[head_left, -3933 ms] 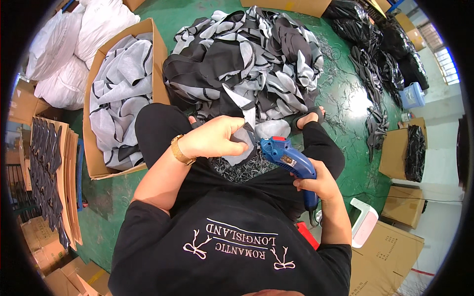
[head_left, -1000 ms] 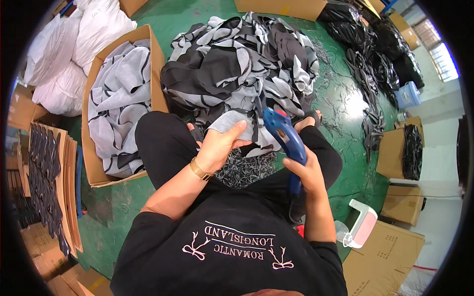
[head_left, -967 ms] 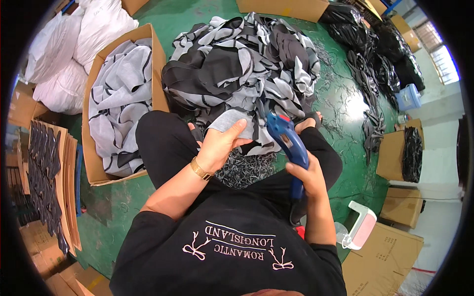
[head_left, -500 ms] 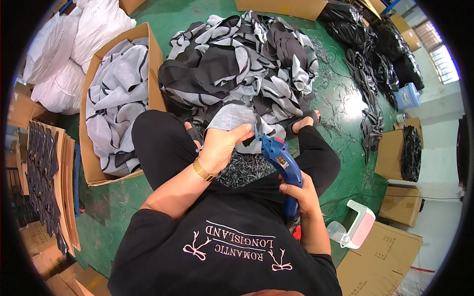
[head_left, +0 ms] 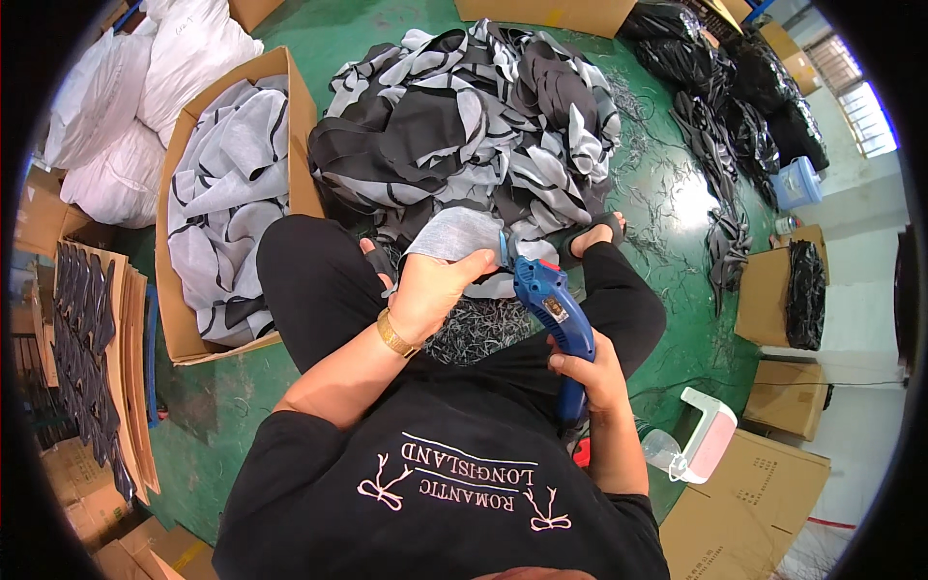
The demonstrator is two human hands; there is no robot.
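Note:
My right hand (head_left: 592, 372) is wrapped round the handle of blue electric scissors (head_left: 554, 302), whose blades point away from me. A grey fabric piece (head_left: 452, 235) is pinched in my left hand (head_left: 437, 287), thumb on top, with its right edge at the blades. My left wrist wears a gold band. Just beyond my hands lies a large heap of black and grey fabric strips (head_left: 416, 135), which the held piece runs into. Thin fabric trimmings (head_left: 478, 332) are piled on the floor between my legs.
At the left stands an open cardboard box (head_left: 303, 145) filled with grey fabric; white sacks (head_left: 101, 97) are behind it. Black plastic bags (head_left: 677, 63) lie at the far right, near a blue bucket (head_left: 797, 184). A pink-and-white container (head_left: 708, 443) sits by my right elbow.
The scissors have tilted slightly, and their blades stand a little more upright at the fabric's edge. My left hand keeps its pinch almost in the same place.

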